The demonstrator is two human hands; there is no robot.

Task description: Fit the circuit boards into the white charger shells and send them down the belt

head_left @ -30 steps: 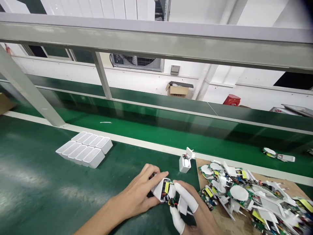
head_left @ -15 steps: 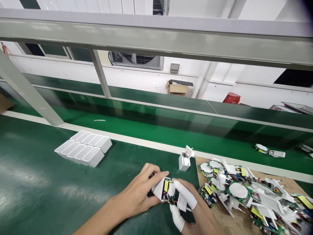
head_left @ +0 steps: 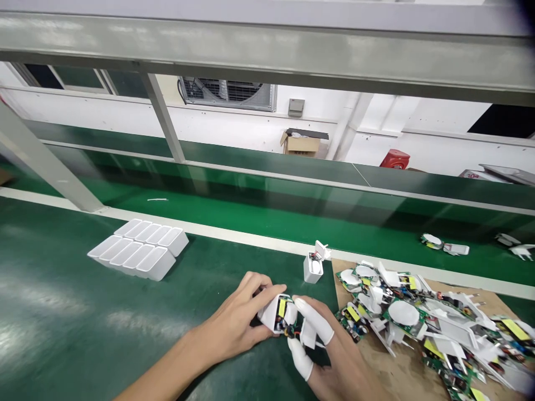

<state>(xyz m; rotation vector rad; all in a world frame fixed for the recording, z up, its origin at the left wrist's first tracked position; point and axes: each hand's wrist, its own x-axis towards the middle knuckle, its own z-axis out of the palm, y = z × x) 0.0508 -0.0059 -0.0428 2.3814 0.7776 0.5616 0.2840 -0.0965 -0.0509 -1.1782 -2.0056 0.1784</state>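
Observation:
My left hand [head_left: 244, 314] is closed around a white plastic charger housing [head_left: 268, 315], tilted with its opening toward my right hand. At that opening sits a circuit board [head_left: 286, 313] with yellow tape and a white round pad, partly inside the housing. White finger covers sit on the thumb and a finger of my right hand [head_left: 321, 334], which pinches the board's outer end. A white plug cap [head_left: 308, 334] hangs beside the board by thin wires, partly hidden by my fingers. Beyond my hands stands another white housing [head_left: 313, 270] with a board inside and its cap tipped up.
Two rows of white housings [head_left: 137, 250] stand to the left on the green table [head_left: 62, 312]. On the right, a brown cardboard sheet [head_left: 378, 367] bears a heap of circuit boards with caps [head_left: 403, 313]. More assemblies [head_left: 443, 245] lie on the green belt [head_left: 251, 214] behind.
The view has shifted slightly, so the whole scene sits a little differently in frame. Both hands keep their hold on the housing and the board, with little visible movement between them.

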